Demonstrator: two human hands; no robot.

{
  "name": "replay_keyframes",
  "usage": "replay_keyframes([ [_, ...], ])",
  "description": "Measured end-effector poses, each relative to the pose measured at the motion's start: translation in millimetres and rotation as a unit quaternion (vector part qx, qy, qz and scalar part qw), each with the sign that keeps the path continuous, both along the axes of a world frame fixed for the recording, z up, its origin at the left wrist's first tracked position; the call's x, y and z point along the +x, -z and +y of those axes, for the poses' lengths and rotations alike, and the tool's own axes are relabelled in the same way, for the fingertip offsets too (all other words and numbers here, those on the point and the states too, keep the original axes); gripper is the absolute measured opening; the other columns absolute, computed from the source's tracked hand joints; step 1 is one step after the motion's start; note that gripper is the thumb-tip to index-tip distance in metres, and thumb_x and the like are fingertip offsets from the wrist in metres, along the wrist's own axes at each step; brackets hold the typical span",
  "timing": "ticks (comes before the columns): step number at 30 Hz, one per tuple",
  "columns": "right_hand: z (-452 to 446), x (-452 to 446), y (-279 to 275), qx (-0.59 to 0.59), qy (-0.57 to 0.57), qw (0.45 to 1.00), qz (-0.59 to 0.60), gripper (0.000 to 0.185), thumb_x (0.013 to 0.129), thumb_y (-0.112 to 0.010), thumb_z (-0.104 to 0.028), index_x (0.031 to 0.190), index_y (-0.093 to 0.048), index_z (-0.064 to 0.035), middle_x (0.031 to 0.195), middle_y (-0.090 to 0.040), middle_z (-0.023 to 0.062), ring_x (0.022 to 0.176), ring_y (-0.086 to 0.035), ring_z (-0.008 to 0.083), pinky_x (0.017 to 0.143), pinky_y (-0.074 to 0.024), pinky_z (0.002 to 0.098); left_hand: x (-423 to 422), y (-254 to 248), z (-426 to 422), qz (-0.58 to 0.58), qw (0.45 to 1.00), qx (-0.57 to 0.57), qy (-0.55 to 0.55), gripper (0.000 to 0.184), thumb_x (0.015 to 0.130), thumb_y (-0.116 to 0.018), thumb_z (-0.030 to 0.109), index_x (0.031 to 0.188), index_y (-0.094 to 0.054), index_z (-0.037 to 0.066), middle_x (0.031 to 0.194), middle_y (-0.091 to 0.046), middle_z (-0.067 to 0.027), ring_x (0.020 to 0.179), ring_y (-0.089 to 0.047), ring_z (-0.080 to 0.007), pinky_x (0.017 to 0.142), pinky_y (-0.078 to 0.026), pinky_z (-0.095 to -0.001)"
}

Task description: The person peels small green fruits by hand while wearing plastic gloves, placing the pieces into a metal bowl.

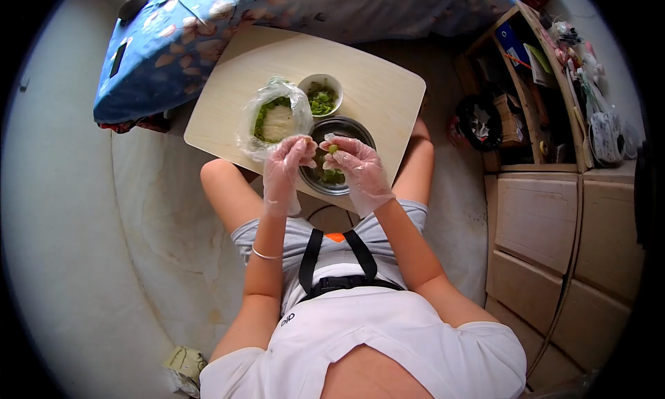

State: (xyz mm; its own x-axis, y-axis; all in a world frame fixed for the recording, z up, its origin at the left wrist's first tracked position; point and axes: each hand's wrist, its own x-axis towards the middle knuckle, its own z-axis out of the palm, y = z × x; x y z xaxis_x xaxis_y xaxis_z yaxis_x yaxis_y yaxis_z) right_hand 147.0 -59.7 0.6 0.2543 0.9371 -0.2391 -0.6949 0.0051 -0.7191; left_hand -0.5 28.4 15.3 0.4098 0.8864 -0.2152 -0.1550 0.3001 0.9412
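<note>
Both hands wear clear plastic gloves and meet over a metal bowl [365, 131] at the table's near edge. In my right hand [357, 165] the fingertips pinch a small green vegetable piece [333, 149]. My left hand [285, 167] has its fingers closed together close beside it; what they hold, if anything, is too small to make out. More green pieces [332, 176] lie inside the metal bowl, partly hidden by the hands. Behind it stands a white bowl [337, 87] with chopped green leaves. An open clear plastic bag [251, 130] to the left contains leafy greens with a pale middle.
The low cream table [260, 49] stands between my knees. Behind it is a bed with a blue floral cover [166, 52], a dark phone-like object [119, 59] lying on it. At right are a black-lined bin [478, 122], a wooden shelf [516, 165] and drawers [537, 222].
</note>
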Motion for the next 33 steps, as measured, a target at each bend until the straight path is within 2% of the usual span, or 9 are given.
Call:
replay_keyframes([
  [5,-10.0,13.3,12.1,0.007,-0.027,0.999,0.047,0.028,0.092,-0.062,-0.002,0.12,-0.061,0.0021,0.111,-0.067,0.0118,0.092,-0.066,0.0165,0.083,-0.0564,0.0298,24.6,22.5,61.1,0.075,0.992,0.093,0.028,0.022,0.094,-0.061,0.017,0.103,-0.068,-0.002,0.09,-0.07,-0.0074,0.079,-0.064,-0.0123,0.07,-0.053,-0.026],
  [7,-15.2,13.9,11.3,-0.01,-0.027,0.999,0.046,0.028,0.092,-0.062,-0.002,0.12,-0.061,0.0024,0.111,-0.067,0.0122,0.092,-0.066,0.0171,0.083,-0.0564,0.0298,37.4,45.0,93.1,0.177,0.94,0.292,0.018,0.021,0.093,-0.061,0.015,0.106,-0.069,0.0,0.089,-0.07,-0.0087,0.077,-0.064,-0.0128,0.071,-0.052,-0.0286],
  [11,-24.8,14.3,18.3,-0.035,-0.038,0.998,0.026,0.028,0.091,-0.063,-0.002,0.119,-0.062,0.003,0.111,-0.067,0.013,0.092,-0.067,0.0186,0.083,-0.0563,0.0294,59.6,63.6,125.7,0.136,0.93,0.34,0.039,0.02,0.091,-0.063,0.016,0.104,-0.069,0.001,0.092,-0.071,-0.0117,0.079,-0.067,-0.019,0.074,-0.053,-0.0324],
  [13,-26.3,15.5,21.9,-0.029,-0.044,0.998,0.031,0.029,0.091,-0.065,-0.002,0.119,-0.062,0.0033,0.111,-0.067,0.0132,0.091,-0.067,0.0186,0.083,-0.0561,0.0292,63.5,46.6,126.6,0.291,0.841,0.449,0.074,0.017,0.09,-0.067,0.017,0.098,-0.07,0.003,0.092,-0.071,-0.0136,0.082,-0.068,-0.0273,0.075,-0.053,-0.036],
  [14,-28.4,16.1,23.1,-0.032,-0.052,0.998,0.022,0.029,0.09,-0.065,-0.003,0.119,-0.062,0.0034,0.111,-0.067,0.0131,0.091,-0.067,0.0184,0.083,-0.0561,0.029,64.1,45.8,126.8,0.291,0.841,0.45,0.076,0.017,0.09,-0.067,0.017,0.098,-0.07,0.003,0.092,-0.071,-0.0136,0.082,-0.068,-0.0273,0.075,-0.053,-0.036],
  [16,-31.3,16.8,23.1,-0.034,-0.059,0.998,0.013,0.03,0.09,-0.066,-0.003,0.119,-0.062,0.0034,0.111,-0.067,0.013,0.091,-0.067,0.0182,0.083,-0.056,0.0289,64.8,49.4,130.5,0.372,0.718,0.586,0.057,0.017,0.089,-0.068,0.021,0.093,-0.071,0.005,0.089,-0.07,-0.0149,0.081,-0.065,-0.0336,0.073,-0.052,-0.0402],
  [22,-30.4,20.1,30.8,-0.049,-0.059,0.997,-0.021,0.029,0.09,-0.067,-0.005,0.118,-0.062,0.0028,0.111,-0.067,0.0119,0.09,-0.066,0.0175,0.082,-0.0559,0.0282,66.1,53.9,134.0,0.306,0.796,0.518,0.073,0.017,0.09,-0.066,0.024,0.092,-0.072,0.008,0.086,-0.068,-0.0148,0.082,-0.065,-0.0332,0.072,-0.051,-0.0424],
  [32,-26.2,17.6,30.9,-0.06,-0.069,0.996,-0.005,0.028,0.09,-0.067,-0.004,0.117,-0.062,0.0026,0.108,-0.067,0.0122,0.086,-0.067,0.0178,0.081,-0.0563,0.0283,67.3,64.8,139.5,0.268,0.808,0.518,0.08,0.018,0.088,-0.07,0.018,0.102,-0.07,0.006,0.09,-0.07,-0.0149,0.08,-0.067,-0.0308,0.074,-0.053,-0.0391],
  [33,-26.3,17.5,30.8,-0.062,-0.067,0.996,-0.005,0.028,0.09,-0.067,-0.004,0.116,-0.062,0.0027,0.108,-0.067,0.0123,0.086,-0.067,0.0178,0.081,-0.0564,0.0283,66.6,65.5,138.9,0.262,0.855,0.438,0.089,0.019,0.089,-0.069,0.017,0.104,-0.07,0.006,0.09,-0.071,-0.0135,0.08,-0.068,-0.0281,0.074,-0.053,-0.0379],
])
